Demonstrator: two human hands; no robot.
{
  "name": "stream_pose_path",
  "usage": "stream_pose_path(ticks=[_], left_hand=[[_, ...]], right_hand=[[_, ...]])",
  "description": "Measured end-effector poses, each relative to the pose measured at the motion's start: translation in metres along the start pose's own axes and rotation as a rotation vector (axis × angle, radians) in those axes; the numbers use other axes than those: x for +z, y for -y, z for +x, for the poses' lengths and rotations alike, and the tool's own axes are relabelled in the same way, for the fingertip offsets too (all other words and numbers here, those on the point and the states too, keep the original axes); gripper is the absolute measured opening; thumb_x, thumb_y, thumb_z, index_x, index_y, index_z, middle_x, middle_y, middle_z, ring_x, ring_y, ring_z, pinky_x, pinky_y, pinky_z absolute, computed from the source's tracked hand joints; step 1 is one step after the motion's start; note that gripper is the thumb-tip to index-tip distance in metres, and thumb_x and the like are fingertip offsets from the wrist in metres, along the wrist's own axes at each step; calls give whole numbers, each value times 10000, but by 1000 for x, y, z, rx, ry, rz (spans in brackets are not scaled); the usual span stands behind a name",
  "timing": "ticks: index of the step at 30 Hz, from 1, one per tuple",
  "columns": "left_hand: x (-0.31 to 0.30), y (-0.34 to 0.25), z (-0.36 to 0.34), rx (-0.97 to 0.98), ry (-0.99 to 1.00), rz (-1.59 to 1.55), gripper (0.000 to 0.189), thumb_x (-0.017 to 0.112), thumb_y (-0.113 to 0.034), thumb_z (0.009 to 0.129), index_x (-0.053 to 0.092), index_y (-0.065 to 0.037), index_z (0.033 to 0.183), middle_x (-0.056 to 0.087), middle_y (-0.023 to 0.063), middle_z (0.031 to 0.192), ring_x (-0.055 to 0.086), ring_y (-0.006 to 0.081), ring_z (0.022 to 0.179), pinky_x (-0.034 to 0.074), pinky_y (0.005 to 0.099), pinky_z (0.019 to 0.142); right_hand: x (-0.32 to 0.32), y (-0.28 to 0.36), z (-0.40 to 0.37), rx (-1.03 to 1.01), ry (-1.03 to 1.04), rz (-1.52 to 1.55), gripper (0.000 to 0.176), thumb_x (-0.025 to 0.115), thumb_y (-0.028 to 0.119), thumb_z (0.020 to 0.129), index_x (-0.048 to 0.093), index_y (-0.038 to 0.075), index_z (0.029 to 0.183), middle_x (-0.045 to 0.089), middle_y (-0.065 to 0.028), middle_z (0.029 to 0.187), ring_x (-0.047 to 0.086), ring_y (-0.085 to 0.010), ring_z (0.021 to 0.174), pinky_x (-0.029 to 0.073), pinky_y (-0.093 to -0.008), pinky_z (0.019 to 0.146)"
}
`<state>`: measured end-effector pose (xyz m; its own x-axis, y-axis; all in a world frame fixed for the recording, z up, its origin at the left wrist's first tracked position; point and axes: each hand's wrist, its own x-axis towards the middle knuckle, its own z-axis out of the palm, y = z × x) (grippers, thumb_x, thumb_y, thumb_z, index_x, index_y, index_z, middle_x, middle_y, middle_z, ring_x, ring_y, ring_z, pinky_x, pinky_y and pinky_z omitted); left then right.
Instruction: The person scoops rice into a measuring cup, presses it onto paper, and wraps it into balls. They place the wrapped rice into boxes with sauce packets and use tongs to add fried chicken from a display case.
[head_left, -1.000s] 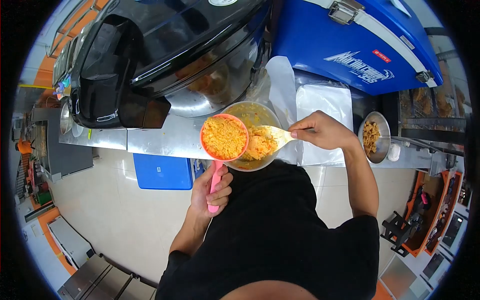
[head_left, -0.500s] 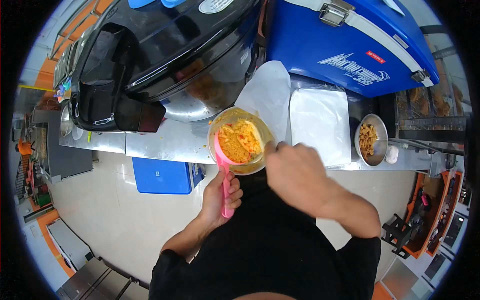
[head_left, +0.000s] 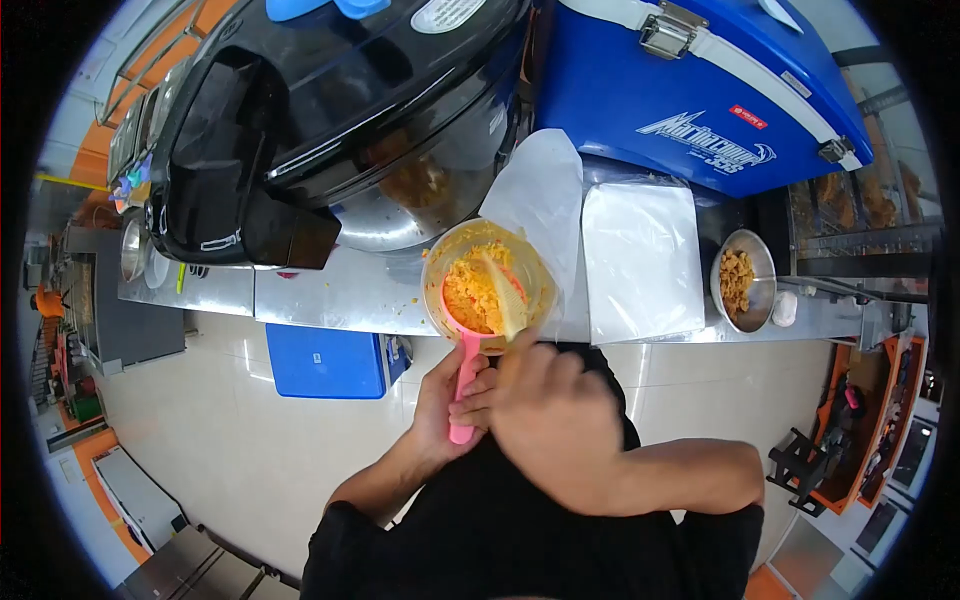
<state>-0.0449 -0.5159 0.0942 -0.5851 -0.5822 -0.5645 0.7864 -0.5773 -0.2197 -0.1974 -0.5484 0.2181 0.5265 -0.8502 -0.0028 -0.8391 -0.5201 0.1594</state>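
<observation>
My left hand [head_left: 452, 402] is wrapped round the handle of a pink scoop [head_left: 466, 380], its cup resting in or over a round tub [head_left: 540, 300] at the counter's edge. Orange-yellow rice [head_left: 468, 292] with red bits fills the cup. My right hand [head_left: 555, 415], blurred by motion, grips a pale, flat rice paddle [head_left: 512, 305]. The paddle's blade lies against the rice on the right side of the scoop. Rice smears cling to the tub's inner wall.
A large black-lidded cooker [head_left: 390, 100] stands behind the tub. White sheets [head_left: 642, 260] lie on the steel counter beside a metal bowl [head_left: 765, 275] of brown pieces. A blue cooler box [head_left: 700, 100] stands behind them. Another blue box [head_left: 325, 360] is below the counter.
My right hand has swung left and towards my body, turning the paddle to a steeper angle across the scoop. The scoop has shifted slightly right, its handle now tilted.
</observation>
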Motion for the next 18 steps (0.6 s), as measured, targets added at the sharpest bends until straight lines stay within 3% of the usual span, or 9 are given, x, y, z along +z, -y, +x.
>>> stream_pose_path(ticks=[1, 2, 4, 5, 7, 10, 12, 15, 18], left_hand=[[-17, -6, 3, -189, 291, -210, 396, 399, -434, 1095, 561, -85, 1000, 489, 32, 731, 481, 107, 531, 430, 237, 432], [-15, -7, 3, -185, 302, -216, 396, 399, -434, 1095, 561, -85, 1000, 489, 32, 731, 481, 107, 531, 430, 237, 432], [-12, -7, 2, -251, 149, -268, 408, 410, -434, 1094, 461, -96, 870, 342, 6, 639, 270, 70, 406, 196, 202, 309], [-18, -7, 5, -283, 234, -289, 422, 399, -444, 1095, 468, -75, 901, 379, 20, 654, 321, 80, 421, 250, 206, 324], [-21, -8, 6, -285, 260, -311, 421, 397, -440, 1096, 465, -72, 904, 378, 21, 654, 321, 82, 422, 247, 205, 323], [-21, -7, 6, -288, 291, -331, 419, 394, -433, 1099, 463, -66, 907, 379, 23, 655, 323, 84, 424, 244, 205, 321], [-18, -9, 1, -293, 287, -323, 419, 392, -429, 1100, 463, -63, 907, 380, 24, 655, 325, 84, 425, 244, 205, 320], [-13, -9, 1, -275, 273, -344, 418, 391, -426, 1101, 463, -61, 909, 380, 22, 653, 324, 83, 425, 242, 205, 317], [-13, -11, 0, -300, 253, -364, 416, 388, -429, 1101, 464, -67, 911, 379, 20, 651, 324, 79, 425, 239, 202, 317]], right_hand=[[2, -17, -3, 38, -16, 42, 348, 629, 164, 857, 665, -75, 1107, 555, -49, 682, 526, -165, 528, 447, -276, 470], [4, -34, -5, 75, -37, 83, 326, 623, 151, 890, 658, -70, 1127, 567, -62, 683, 531, -193, 520, 465, -289, 489], [10, -60, -7, 244, -14, 308, 298, 587, 184, 976, 642, -74, 1113, 622, -113, 722, 635, -231, 591, 480, -355, 490], [12, -71, -10, 238, -12, 309, 298, 587, 184, 976, 642, -74, 1113, 622, -113, 722, 635, -231, 591, 480, -355, 490], [13, -83, -12, 474, 260, 885, 296, 509, 162, 1053, 586, -40, 1254, 667, -211, 816, 698, -311, 693, 520, -416, 560], [26, -65, -22, 562, 176, 1111, 309, 487, 125, 1059, 559, 34, 1344, 672, -282, 919, 707, -372, 740, 521, -439, 588], [73, -45, -39, 205, -218, 1009, 468, 579, 81, 983, 528, 118, 1447, 642, -245, 871, 665, -371, 621, 547, -443, 577], [78, -22, -50, 70, -72, 617, 707, 692, 68, 838, 487, 156, 1509, 510, -121, 740, 608, -271, 518, 508, -399, 441], [84, -19, -41, 78, -38, 603, 747, 695, 73, 839, 445, 164, 1537, 529, -126, 757, 610, -266, 508, 503, -397, 428]])
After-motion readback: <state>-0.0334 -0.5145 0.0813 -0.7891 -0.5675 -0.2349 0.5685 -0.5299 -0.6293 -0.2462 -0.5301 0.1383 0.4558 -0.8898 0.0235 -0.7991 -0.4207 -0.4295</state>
